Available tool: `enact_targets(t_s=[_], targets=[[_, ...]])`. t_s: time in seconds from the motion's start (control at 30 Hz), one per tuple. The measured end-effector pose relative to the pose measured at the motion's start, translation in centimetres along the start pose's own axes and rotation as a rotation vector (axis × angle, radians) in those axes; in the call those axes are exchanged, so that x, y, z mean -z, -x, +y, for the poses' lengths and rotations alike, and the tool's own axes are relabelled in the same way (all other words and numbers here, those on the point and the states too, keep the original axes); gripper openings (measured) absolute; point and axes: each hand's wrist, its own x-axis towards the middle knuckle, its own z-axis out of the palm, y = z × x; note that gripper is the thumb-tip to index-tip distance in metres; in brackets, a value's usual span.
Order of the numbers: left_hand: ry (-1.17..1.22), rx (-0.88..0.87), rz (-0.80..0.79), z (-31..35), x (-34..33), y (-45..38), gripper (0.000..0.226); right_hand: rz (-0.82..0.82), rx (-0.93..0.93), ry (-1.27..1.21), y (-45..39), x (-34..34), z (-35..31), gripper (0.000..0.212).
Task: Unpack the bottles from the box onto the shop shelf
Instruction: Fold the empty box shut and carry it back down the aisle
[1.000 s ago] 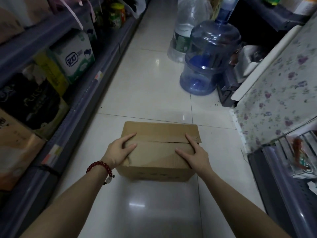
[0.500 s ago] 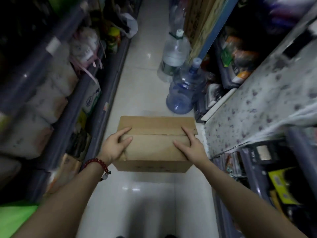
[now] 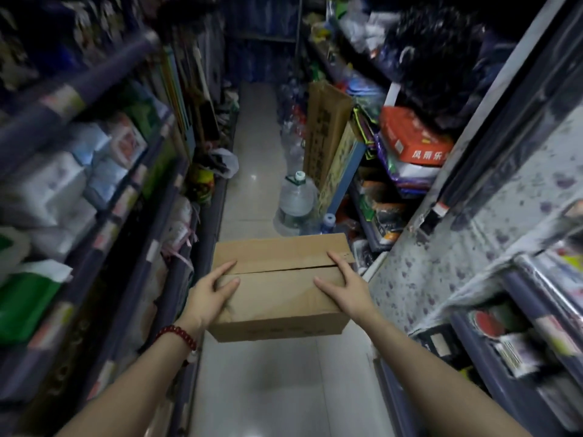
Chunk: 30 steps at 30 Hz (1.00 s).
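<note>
A closed brown cardboard box (image 3: 277,288) hangs in mid-air above the aisle floor, held between both hands. My left hand (image 3: 211,293) grips its left side, fingers spread over the top flap, a red bead bracelet on the wrist. My right hand (image 3: 345,287) grips the right side the same way. The flaps are shut, so no bottles inside are visible. Shop shelves (image 3: 132,197) run along the left, packed with goods, and more shelves (image 3: 517,310) stand on the right.
The narrow tiled aisle (image 3: 252,152) runs ahead. A large clear water jug (image 3: 295,203) stands on the floor just beyond the box, with a blue-capped one beside it. A tall cardboard carton (image 3: 325,134) leans against the right shelving. A floral cloth (image 3: 473,234) covers a right-hand surface.
Both hands have lifted the box off the floor to about waist height. The view has risen and tilted up, revealing more of the aisle and shelves.
</note>
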Motion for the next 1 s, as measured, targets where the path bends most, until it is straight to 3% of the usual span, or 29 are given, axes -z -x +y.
enact_targets(t_s=[0.3,0.57,0.73,1.0], targets=[[-0.017,0.015,-0.046,2.4,2.3,-9.2,0.044,-0.007,-0.032,0.017,-8.7,0.4,-3.4,0.071],[-0.017,0.111,-0.029,3.9,3.0,-22.0,0.045,-0.145,-0.024,0.074,-24.0,0.7,-6.4,0.070],[-0.019,0.109,-0.021,4.8,4.9,-30.3,0.034,-0.168,-0.008,0.044,-33.1,-0.1,-8.0,0.069],[-0.039,0.125,0.000,4.9,6.7,-46.5,0.046,-0.151,-0.049,0.110,-48.3,-2.8,-9.5,0.076]])
